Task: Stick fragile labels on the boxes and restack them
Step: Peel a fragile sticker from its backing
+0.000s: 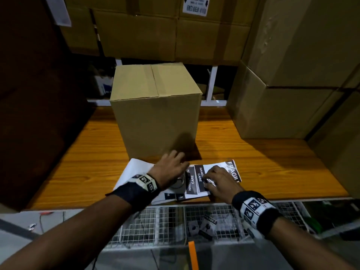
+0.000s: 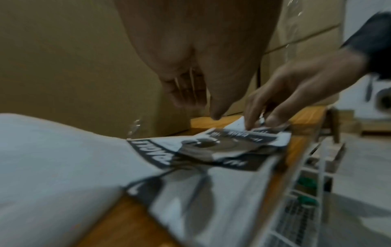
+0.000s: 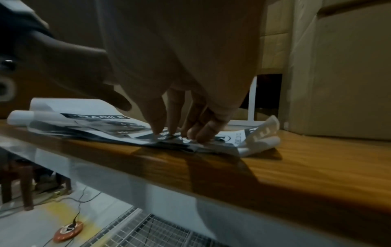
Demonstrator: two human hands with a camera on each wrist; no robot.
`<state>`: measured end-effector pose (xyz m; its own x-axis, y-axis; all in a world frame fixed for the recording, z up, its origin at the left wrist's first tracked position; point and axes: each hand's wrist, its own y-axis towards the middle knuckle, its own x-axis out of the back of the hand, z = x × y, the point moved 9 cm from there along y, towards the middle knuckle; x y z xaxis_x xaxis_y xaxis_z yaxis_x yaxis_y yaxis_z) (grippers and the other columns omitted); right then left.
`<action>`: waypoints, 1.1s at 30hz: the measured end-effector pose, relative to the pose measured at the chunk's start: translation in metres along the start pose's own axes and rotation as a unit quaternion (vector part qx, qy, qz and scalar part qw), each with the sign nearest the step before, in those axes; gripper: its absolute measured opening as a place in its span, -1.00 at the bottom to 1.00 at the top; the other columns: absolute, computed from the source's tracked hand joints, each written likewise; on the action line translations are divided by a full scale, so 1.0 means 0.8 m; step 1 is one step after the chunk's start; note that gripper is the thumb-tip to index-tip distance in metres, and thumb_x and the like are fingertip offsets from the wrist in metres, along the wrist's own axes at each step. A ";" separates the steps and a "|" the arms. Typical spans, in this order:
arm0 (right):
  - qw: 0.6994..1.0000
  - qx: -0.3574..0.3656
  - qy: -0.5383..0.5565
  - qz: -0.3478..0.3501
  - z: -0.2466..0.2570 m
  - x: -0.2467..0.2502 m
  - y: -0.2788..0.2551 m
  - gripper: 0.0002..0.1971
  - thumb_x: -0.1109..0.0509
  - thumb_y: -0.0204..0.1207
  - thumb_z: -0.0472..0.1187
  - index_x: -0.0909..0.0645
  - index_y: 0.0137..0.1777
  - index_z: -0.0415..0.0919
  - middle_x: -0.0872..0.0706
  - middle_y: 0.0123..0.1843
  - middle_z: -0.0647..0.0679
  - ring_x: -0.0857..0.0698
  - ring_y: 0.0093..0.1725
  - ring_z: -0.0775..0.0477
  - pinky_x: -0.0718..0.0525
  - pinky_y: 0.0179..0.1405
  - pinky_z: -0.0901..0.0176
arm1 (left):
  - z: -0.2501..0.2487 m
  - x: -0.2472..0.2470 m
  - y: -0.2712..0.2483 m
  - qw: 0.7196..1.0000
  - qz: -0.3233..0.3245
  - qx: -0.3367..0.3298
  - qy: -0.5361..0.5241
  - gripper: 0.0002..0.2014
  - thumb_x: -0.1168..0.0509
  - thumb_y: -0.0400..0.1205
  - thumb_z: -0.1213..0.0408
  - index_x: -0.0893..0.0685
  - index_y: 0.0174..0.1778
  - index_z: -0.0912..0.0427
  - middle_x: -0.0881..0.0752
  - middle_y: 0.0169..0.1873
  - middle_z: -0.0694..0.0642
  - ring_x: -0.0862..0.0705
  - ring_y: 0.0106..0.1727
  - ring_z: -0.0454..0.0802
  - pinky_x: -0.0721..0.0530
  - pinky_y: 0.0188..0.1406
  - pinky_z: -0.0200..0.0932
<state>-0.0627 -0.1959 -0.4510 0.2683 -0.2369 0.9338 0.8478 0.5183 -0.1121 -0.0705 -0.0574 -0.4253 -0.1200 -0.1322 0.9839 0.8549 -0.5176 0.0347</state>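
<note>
His right hand (image 1: 218,181) pinches at a black-and-white fragile label sheet (image 1: 196,180); his left hand (image 1: 171,168) hovers loose-fingered before the taped brown cardboard box (image 1: 155,108).

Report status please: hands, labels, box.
Left hand flat on label sheets; right hand picking at one. Box unlabelled, behind. Nothing blocking.

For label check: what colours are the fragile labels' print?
Black and white fragile labels; clearest in the head view.

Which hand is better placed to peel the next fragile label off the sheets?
Right, probably. The right hand already has its fingertips down on the label sheets near the table's front edge. The left hand lies flatter across them, nearer the box, better suited to steadying them.
</note>
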 end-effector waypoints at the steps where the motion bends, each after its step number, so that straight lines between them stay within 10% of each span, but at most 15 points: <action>1: 1.000 -0.001 0.004 0.011 -0.003 -0.004 0.003 -0.68 -0.33 0.67 -0.13 -0.65 0.39 -0.07 -0.56 0.31 -0.10 -0.48 0.35 -0.11 -0.42 0.31 0.14 | -0.020 0.006 -0.002 0.998 -0.036 -0.038 -0.023 -0.60 -0.59 0.39 0.35 -0.70 0.13 0.25 -0.67 0.00 0.25 -0.62 -0.08 0.19 -0.66 -0.23 0.02; 3: 1.000 0.006 0.017 0.023 -0.005 -0.006 0.004 -0.69 -0.33 0.66 -0.21 -0.68 0.37 -0.09 -0.58 0.30 -0.12 -0.51 0.33 -0.12 -0.41 0.27 0.18 | -0.054 0.012 -0.006 0.991 -0.056 -0.097 -0.073 -0.69 -0.66 0.34 0.28 -0.74 -0.10 0.29 -0.71 -0.18 0.24 -0.68 -0.20 0.22 -0.65 -0.29 -0.07; 8: 0.999 0.015 0.043 0.016 -0.010 0.004 0.006 -0.71 -0.33 0.64 -0.36 -0.75 0.28 -0.15 -0.65 0.26 -0.10 -0.60 0.29 -0.07 -0.50 0.33 0.20 | -0.061 -0.037 -0.021 0.983 0.039 -0.006 -0.180 -0.48 -0.36 0.66 0.03 -0.52 0.48 0.19 -0.50 0.42 0.23 -0.48 0.26 0.23 -0.56 0.23 0.14; 13: 0.997 -0.014 0.070 0.006 -0.025 0.003 0.013 -0.74 -0.34 0.63 -0.37 -0.79 0.16 -0.10 -0.64 0.17 -0.06 -0.62 0.21 -0.04 -0.55 0.24 0.25 | -0.059 -0.037 -0.017 0.980 0.026 0.039 -0.194 -0.48 -0.41 0.61 -0.09 -0.58 0.36 0.18 -0.55 0.37 0.16 -0.48 0.25 0.18 -0.54 0.25 0.10; 21: 0.996 -0.025 0.084 0.016 -0.030 0.002 0.022 -0.81 -0.36 0.64 -0.25 -0.80 0.07 -0.06 -0.61 0.15 -0.03 -0.60 0.19 -0.02 -0.50 0.15 0.25 | -0.059 -0.029 -0.012 0.984 -0.010 0.072 -0.161 -0.53 -0.37 0.62 -0.06 -0.62 0.25 0.27 -0.62 0.21 0.22 -0.52 0.17 0.21 -0.51 0.08 0.07; 26: 0.996 -0.030 0.089 0.008 -0.031 0.004 0.022 -0.84 -0.38 0.63 -0.22 -0.80 0.06 -0.06 -0.62 0.14 0.00 -0.59 0.16 0.02 -0.47 0.12 0.28 | -0.068 -0.029 -0.010 0.992 -0.007 0.028 -0.124 -0.66 -0.48 0.49 0.03 -0.71 -0.05 0.25 -0.71 -0.09 0.21 -0.65 -0.13 0.22 -0.60 -0.36 -0.01; 33: 0.996 -0.022 0.090 0.006 -0.028 0.006 0.021 -0.85 -0.38 0.64 -0.22 -0.78 0.10 -0.11 -0.59 0.15 -0.01 -0.54 0.09 0.07 -0.40 0.05 0.32 | -0.073 -0.026 -0.017 0.993 -0.054 0.019 -0.103 -0.73 -0.19 0.60 0.02 -0.63 -0.17 0.14 -0.63 -0.24 0.09 -0.59 -0.32 0.09 -0.48 -0.61 -0.15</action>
<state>-0.0372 -0.2067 -0.4558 0.3528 -0.3764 0.8566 0.8622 0.4864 -0.1413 -0.1088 -0.0969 -0.4560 -0.1105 0.1001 0.9888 0.8612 -0.4869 0.1455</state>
